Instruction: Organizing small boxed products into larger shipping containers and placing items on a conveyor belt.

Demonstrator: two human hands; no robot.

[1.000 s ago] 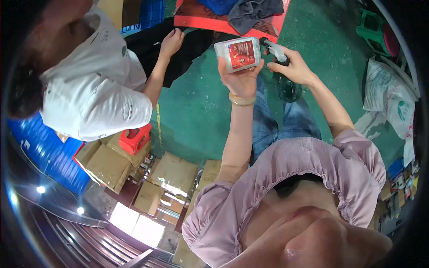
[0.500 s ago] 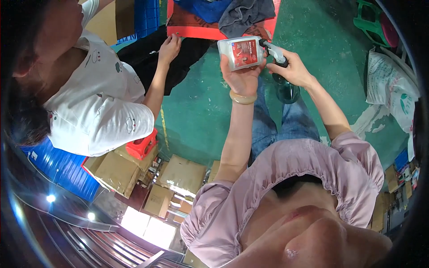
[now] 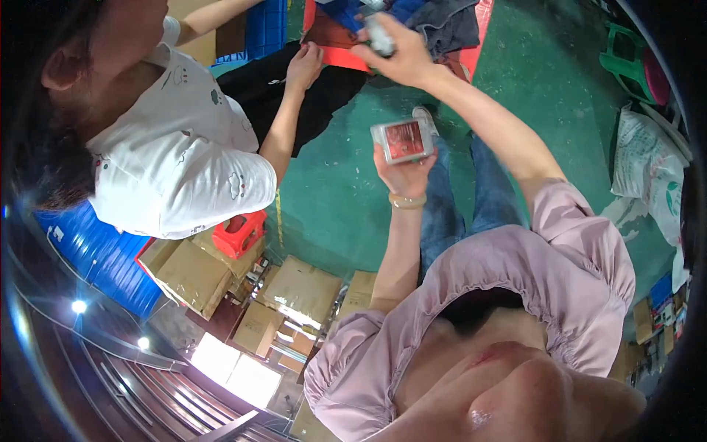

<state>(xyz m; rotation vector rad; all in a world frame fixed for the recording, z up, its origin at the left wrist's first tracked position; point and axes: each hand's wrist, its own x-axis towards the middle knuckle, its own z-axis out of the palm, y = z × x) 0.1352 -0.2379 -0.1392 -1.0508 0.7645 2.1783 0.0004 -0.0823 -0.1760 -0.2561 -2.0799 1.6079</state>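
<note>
My left hand (image 3: 405,173) holds a small clear, box-like pack with a red label (image 3: 404,140) from below, label side up. My right hand (image 3: 403,55) reaches out over the near edge of the red-topped table (image 3: 345,57). Between its thumb and fingers is the grey-white head of a spray bottle (image 3: 380,34), blurred by motion; the dark bottle part cannot be made out now. Just beyond that hand lie a blue cloth (image 3: 342,15) and a dark grey cloth (image 3: 453,26).
At my left a person in a white printed shirt (image 3: 184,169) rests a hand (image 3: 303,68) by the table edge, over black cloth (image 3: 258,81). A blue crate (image 3: 266,33), red stool (image 3: 239,234), cardboard boxes (image 3: 302,287), green stool (image 3: 624,62) and white sacks (image 3: 648,162) stand around.
My right hand has moved away from the pack, forward and left to the table, taking the spray bottle along. The left hand with the pack has come lower and nearer to me.
</note>
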